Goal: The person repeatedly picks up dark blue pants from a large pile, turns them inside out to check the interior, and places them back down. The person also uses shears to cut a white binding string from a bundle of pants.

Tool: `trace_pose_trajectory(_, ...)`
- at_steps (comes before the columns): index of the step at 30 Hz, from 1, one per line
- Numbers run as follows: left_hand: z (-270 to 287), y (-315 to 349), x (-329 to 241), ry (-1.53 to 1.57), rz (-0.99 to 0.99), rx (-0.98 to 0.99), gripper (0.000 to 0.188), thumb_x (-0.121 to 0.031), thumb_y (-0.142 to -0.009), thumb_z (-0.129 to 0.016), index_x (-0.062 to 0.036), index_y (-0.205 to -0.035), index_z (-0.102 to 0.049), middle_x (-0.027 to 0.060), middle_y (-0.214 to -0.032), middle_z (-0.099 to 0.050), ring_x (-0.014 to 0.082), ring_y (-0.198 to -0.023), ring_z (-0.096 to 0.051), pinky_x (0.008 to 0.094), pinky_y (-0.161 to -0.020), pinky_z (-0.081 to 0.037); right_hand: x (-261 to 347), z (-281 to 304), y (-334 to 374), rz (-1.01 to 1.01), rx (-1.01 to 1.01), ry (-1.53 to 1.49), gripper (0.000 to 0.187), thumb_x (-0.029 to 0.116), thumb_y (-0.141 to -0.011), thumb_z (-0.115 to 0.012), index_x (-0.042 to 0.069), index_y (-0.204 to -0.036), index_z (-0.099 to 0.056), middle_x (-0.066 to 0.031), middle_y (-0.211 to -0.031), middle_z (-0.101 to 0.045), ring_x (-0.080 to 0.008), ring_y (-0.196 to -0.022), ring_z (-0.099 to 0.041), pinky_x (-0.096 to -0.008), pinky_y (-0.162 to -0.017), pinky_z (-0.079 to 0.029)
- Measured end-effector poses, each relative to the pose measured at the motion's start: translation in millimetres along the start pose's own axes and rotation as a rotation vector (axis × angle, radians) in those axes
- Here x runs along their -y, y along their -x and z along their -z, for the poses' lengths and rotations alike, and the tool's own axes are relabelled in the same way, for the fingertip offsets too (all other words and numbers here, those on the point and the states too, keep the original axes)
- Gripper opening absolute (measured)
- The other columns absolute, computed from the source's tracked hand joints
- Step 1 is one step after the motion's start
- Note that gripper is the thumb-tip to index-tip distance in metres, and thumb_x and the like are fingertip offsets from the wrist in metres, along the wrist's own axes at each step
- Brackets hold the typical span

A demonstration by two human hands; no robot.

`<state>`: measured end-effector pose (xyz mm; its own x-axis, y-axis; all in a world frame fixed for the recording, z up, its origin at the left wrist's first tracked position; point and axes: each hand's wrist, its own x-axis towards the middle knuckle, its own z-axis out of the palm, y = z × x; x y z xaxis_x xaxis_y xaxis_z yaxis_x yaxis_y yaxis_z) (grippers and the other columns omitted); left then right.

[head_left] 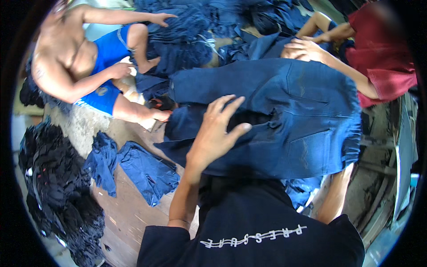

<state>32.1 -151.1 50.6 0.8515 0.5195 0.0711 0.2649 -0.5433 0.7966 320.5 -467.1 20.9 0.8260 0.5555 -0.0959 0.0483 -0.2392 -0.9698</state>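
Note:
A pair of dark blue denim pants point(258, 89) is spread in front of me, back pockets up, legs toward the left and elastic-looking waistband to the right. My left hand point(218, 127) hovers over or rests lightly on the legs, fingers spread, holding nothing. From below, my right forearm point(336, 193) reaches up to the waistband's near corner. The fabric hides my right hand there, so its fingers do not show.
Smaller blue garments point(147, 169) lie on the floor beside a black cloth pile point(58, 191). A person in blue shorts point(104, 55) sits far left; another in a red shirt point(378, 53) sits far right, hands near the denim. Blue cloth heaps point(191, 26) lie behind.

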Motion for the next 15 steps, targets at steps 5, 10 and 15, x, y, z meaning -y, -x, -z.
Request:
trace_pose_trajectory(5, -19.6, 5.6, 39.9, -0.096, -0.021, -0.026, 0.06, -0.022, -0.091, -0.084, -0.0026, -0.146, -0.066, 0.019, -0.153, -0.058, 0.0407, -0.143, -0.052, 0.0481, -0.123, -0.04, -73.5, 120.3, 56.8, -0.198, -0.274, 0.137, 0.066, 0.003, -0.099, -0.069, 0.001, -0.162, -0.048, -0.0172, -0.161, -0.057, -0.0278, -0.147, -0.054, -0.0381, -0.123, -0.04)
trace_pose_trajectory(10, -20.9, 0.7, 51.8, -0.151, 0.0, -0.061, 0.05, -0.015, -0.09, -0.082, -0.0099, -0.139, -0.072, 0.0156, -0.152, -0.058, 0.0374, -0.143, -0.051, 0.0468, -0.122, -0.04, -103.3, 264.5, 143.4, -0.331, -0.588, 0.302, 0.067, 0.008, -0.101, -0.069, 0.0, -0.163, -0.045, -0.0191, -0.161, -0.056, -0.0293, -0.145, -0.056, -0.0381, -0.122, -0.042)
trace_pose_trajectory(15, -35.8, -10.3, 51.1, -0.197, 0.035, -0.125, 0.04, -0.015, -0.091, -0.081, -0.0108, -0.131, -0.072, 0.0128, -0.146, -0.059, 0.0361, -0.139, -0.052, 0.047, -0.121, -0.038, -103.5, 388.6, 180.7, -0.347, -0.789, 0.507, 0.069, 0.012, -0.103, -0.068, -0.001, -0.165, -0.042, -0.021, -0.162, -0.055, -0.0308, -0.143, -0.058, -0.0381, -0.12, -0.044)
